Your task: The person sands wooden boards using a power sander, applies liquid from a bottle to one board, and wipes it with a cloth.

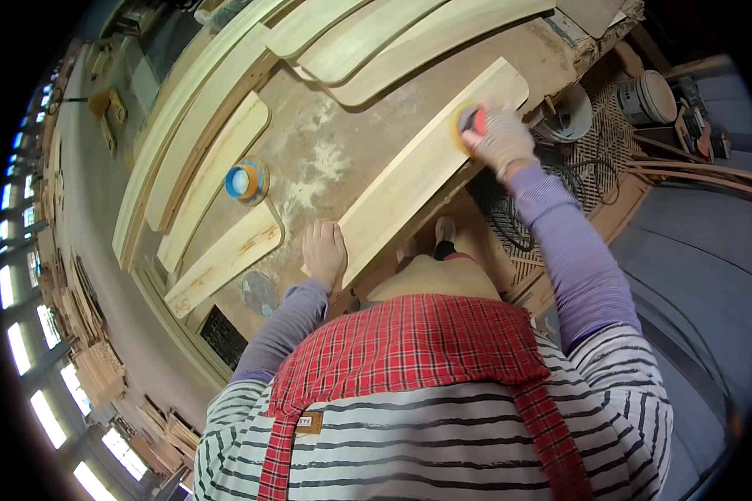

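Observation:
A long pale wooden board lies slantwise along the near edge of the workbench. My right hand, in a light glove, is closed around a small red and black palm sander. The sander's yellowish pad sits on the far right part of the board, and the hand and tool are slightly blurred. At the board's near left end, my left hand lies with its fingers stretched out, against the board's edge. Left of that hand are a blue-rimmed round container and a grey disc.
Several curved wooden pieces lie across the left and back of the bench. White buckets, a coiled dark cable and wood strips are on the right. Stacked wood stands far left.

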### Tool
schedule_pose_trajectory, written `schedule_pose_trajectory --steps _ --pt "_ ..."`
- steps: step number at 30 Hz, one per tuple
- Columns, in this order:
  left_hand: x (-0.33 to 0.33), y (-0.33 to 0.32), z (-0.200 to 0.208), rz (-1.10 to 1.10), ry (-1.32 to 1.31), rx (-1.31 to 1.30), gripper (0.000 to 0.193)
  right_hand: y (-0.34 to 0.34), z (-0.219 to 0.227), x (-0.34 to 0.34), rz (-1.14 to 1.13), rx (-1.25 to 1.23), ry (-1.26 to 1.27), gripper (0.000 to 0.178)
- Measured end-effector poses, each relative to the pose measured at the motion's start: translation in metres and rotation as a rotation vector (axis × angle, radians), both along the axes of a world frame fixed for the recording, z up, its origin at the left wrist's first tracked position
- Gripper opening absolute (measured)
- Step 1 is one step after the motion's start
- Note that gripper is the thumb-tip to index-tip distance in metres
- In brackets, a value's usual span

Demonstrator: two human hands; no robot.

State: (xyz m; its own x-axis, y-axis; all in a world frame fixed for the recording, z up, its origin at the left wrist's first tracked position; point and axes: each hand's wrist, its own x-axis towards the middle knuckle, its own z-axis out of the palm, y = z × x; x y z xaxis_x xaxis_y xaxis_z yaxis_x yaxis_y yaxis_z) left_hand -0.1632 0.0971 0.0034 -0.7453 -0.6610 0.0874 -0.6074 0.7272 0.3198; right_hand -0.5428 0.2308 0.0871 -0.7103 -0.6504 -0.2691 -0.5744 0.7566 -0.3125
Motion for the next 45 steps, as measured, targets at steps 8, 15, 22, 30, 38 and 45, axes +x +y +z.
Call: schedule_pose_trajectory --steps 8,15,22,30,38,45 --pt "-0.006 -0.003 0.008 0.001 0.031 -0.007 0.012 -0.012 -0.047 0.204 0.292 0.213 -0.421 0.063" --pt "0.032 0.005 0.007 0.087 -0.031 -0.019 0.016 -0.003 -0.006 0.05 0.166 -0.114 -0.018 0.046" --pt "0.033 0.004 0.005 0.08 -0.007 -0.042 0.014 -0.015 -0.003 -0.093 -0.137 -0.103 0.053 0.066" --pt "0.032 0.001 0.001 0.064 -0.006 -0.015 0.014 -0.067 0.011 0.055 0.154 -0.126 -0.052 0.054" --pt "0.048 0.001 0.002 0.042 0.019 0.117 0.051 -0.081 0.025 0.21 0.487 0.044 -0.198 0.044" --pt "0.06 0.028 0.006 -0.106 -0.156 0.045 0.113 -0.068 0.014 0.097 0.118 -0.101 -0.054 0.055"
